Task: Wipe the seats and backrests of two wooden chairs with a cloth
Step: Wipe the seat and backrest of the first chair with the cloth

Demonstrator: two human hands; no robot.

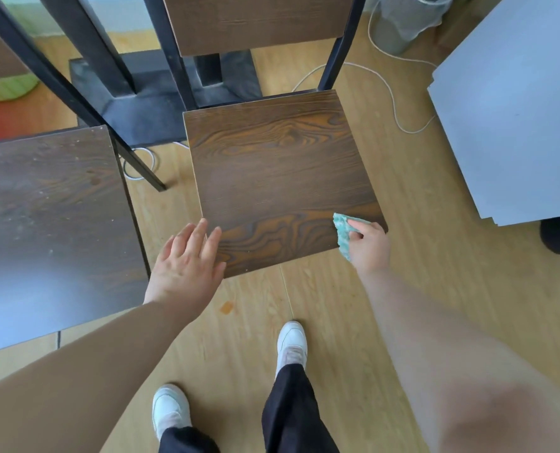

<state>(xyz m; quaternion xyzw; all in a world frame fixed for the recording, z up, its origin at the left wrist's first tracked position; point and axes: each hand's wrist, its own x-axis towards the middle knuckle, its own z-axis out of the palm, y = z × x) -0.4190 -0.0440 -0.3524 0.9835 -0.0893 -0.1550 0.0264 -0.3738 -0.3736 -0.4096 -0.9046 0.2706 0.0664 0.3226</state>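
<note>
Cloth (343,233), green and bunched small, sits at the near right corner of the seat (278,171) of the middle chair. The right hand (368,248) pinches it, with the fingers (361,227) curled round the wad and one fingertip pressing it down onto the wood. Holding it gathered like this probably puts firm pressure on a small patch and keeps loose ends from dragging.

The left hand (187,259) holds nothing. Its fingers (200,233) are straight and spread wide over the near left corner of the same seat. I cannot tell whether they press on the wood or only hover just above it. Set there, the hand would likely brace the light chair so that it does not slide as the cloth is pushed.

With the cloth at a corner, this looks like the start or the end of a stroke across the seat. The backrest (255,24) stands at the far side, well apart from both hands.

A second chair seat (49,207) lies to the left. It is dusty and speckled, so it is likely not yet wiped. Grey boards (514,109) are stacked on the right, and a white cord (391,93) trails over the floor (412,197) beyond the seat.
</note>
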